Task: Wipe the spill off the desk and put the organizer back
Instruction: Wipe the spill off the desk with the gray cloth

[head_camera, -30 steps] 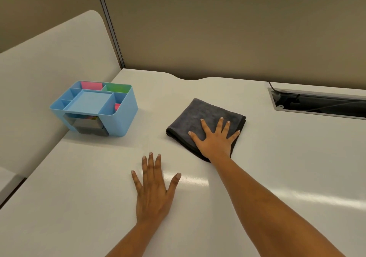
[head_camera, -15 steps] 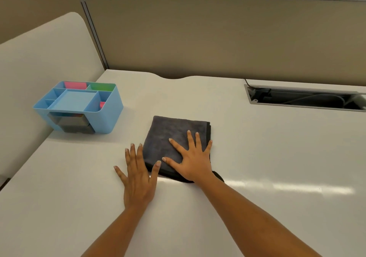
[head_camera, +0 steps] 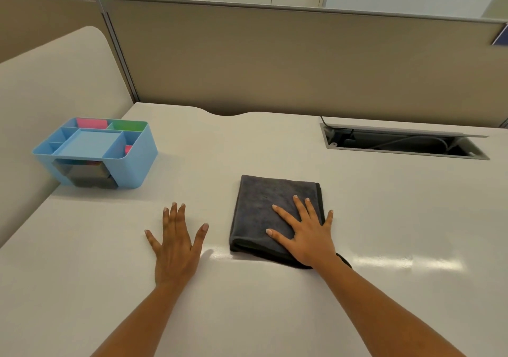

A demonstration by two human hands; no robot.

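A folded dark grey cloth (head_camera: 264, 205) lies flat on the white desk (head_camera: 384, 213), near the middle. My right hand (head_camera: 305, 233) presses flat on the cloth's near right part, fingers spread. My left hand (head_camera: 176, 244) rests palm down on the bare desk, a short gap to the left of the cloth, holding nothing. The light blue organizer (head_camera: 137, 164) stands at the desk's left edge, with pink and green items in its back compartments and a dark drawer in front. I cannot make out any spill; only a glossy sheen shows near the cloth's front edge.
A beige partition wall (head_camera: 275, 60) runs along the back of the desk. A curved white side panel (head_camera: 55, 76) borders the left, right beside the organizer. An open cable slot (head_camera: 398, 143) with wires is cut into the desk at the back right.
My right hand slid the cloth from farther back toward me and to the left, then back to the right, so the gap to my left hand is wider. My left hand stayed flat.
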